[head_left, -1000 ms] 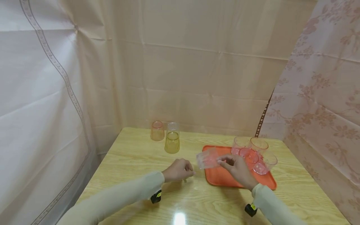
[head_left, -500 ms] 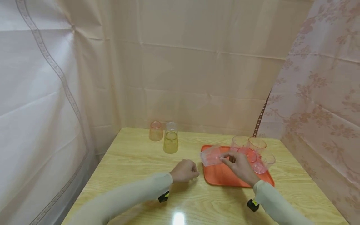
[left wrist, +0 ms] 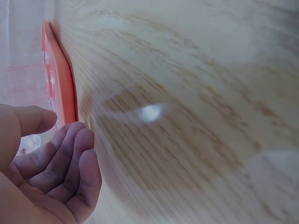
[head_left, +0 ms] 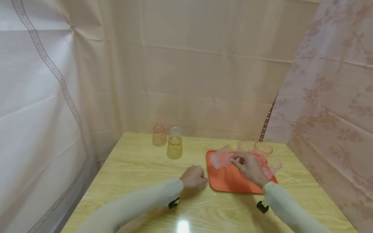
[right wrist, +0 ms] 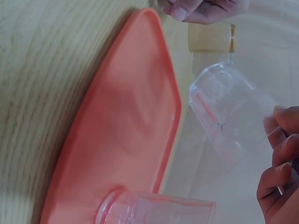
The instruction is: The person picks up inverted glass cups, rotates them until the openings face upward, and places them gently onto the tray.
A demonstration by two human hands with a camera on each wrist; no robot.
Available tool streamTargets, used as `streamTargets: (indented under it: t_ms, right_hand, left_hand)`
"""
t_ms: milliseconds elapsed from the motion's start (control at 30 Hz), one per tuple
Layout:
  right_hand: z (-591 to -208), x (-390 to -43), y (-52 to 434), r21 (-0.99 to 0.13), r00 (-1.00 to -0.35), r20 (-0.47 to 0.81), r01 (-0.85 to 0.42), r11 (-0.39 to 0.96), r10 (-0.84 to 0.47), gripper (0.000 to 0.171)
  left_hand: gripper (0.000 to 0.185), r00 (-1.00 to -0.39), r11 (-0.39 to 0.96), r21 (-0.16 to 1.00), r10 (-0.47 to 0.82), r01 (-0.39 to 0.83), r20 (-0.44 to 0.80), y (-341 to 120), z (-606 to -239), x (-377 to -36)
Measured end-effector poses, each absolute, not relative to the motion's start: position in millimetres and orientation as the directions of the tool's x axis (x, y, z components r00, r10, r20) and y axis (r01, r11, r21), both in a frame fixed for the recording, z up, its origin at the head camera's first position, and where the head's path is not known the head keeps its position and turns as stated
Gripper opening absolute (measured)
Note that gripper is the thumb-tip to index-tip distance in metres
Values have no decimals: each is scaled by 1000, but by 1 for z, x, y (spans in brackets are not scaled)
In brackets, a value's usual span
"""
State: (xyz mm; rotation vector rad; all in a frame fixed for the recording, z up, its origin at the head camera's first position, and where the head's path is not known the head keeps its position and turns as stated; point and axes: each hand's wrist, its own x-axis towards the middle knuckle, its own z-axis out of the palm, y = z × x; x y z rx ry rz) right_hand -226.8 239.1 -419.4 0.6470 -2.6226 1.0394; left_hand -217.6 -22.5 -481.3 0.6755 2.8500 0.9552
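Observation:
A clear plastic cup (head_left: 220, 157) hangs tilted over the back left part of the orange tray (head_left: 225, 181), its base pointing left. My right hand (head_left: 249, 166) pinches it near the rim between thumb and fingers. In the right wrist view the cup (right wrist: 224, 107) is apart from the tray surface. Beside the tray's left edge is my left hand (head_left: 193, 177), low over the table. The left wrist view shows its fingers (left wrist: 86, 163) loosely curled, the thumb apart from them, with nothing held.
Several clear and tinted cups stand mouth up on the tray's right side, among them an orange-rimmed cup (head_left: 263, 147). At the back left, an orange cup (head_left: 159, 137), a yellow cup (head_left: 175, 150) and a clear cup (head_left: 175, 130) stand upside down. Curtains surround the table (head_left: 140, 161).
My right hand has moved the clear cup slightly right and up, from the tray's left edge to above the tray. My left hand has shifted right, up to the tray's edge.

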Motion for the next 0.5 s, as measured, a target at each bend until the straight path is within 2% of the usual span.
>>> streamTargets:
  t_ms: [267, 500]
  right_hand:
    - [-418, -232, 241, -554, -861, 397, -501, 664, -318, 13]
    - [-420, -241, 241, -459, -819, 466, -547, 700, -335, 9]
  left_hand:
    - [55, -898, 711, 585, 434, 390, 72, -17, -486, -221]
    - [56, -894, 700, 600, 444, 389, 62, -11, -486, -221]
